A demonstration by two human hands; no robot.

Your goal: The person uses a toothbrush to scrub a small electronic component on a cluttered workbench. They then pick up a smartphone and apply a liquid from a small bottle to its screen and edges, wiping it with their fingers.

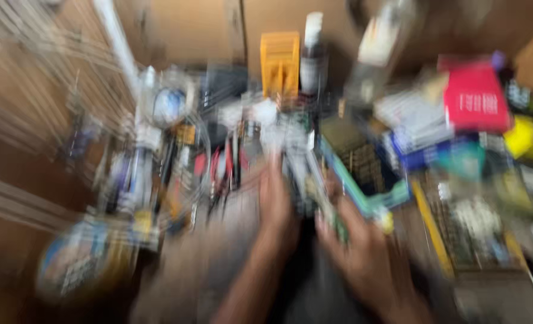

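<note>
— Well, what's in the hands?
— A small green board (332,219), I think — the picture is badly smeared. It sits low in the middle, between both hands, just in front of a blue tray (371,180).
— And the grip?
— The right hand (368,252) seems curled round the board's lower end; the left hand (276,198) is up against its top, by something pale and blurred. How far either hand is closed, I cannot tell.
— Which step would you call it?
— Handling the board over the bench, I'd judge, amid clutter: a yellow block (280,63) and a dark bottle (312,54) behind, a red box (475,96) to the right, pliers with red handles (218,174) to the left.
— What does the next move call for?
— A steady hold, probably, and room — the tray is touching close.
</note>
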